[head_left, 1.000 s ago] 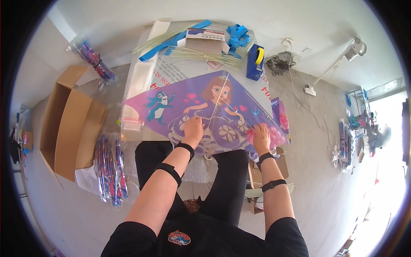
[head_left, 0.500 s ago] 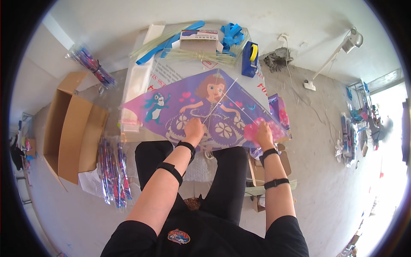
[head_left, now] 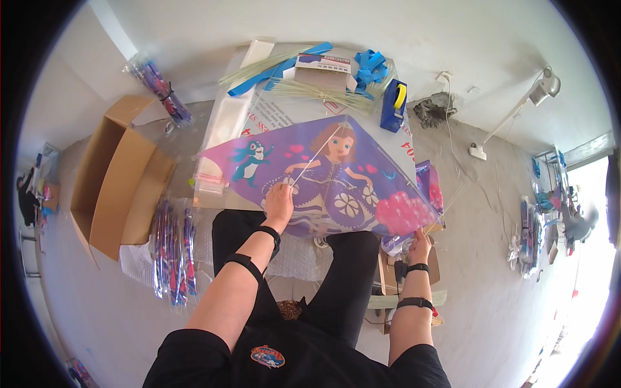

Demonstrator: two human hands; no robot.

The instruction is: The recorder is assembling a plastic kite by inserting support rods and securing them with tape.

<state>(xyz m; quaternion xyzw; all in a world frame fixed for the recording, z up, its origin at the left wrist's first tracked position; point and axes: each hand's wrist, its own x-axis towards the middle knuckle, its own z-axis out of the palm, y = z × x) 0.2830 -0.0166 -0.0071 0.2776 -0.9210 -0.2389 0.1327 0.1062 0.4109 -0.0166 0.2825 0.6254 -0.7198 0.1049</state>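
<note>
While the kite is spread over the table, a white rod is pinched by the left hand; near the kite's right corner, whether the right hand grips anything cannot be told.

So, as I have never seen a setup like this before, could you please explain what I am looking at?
There is no machine here, only a person's two bare hands, with black straps on the wrists and forearms. The wide, round view comes from a camera worn on the head, looking down. On the table lies a purple printed kite. Beyond it are thin pale sticks, a small cardboard box, blue ribbon and a blue tape dispenser. The left hand holds the lower end of a thin white rod. The right hand is by the kite's lower right edge; what it pinches is too small to tell.
</note>
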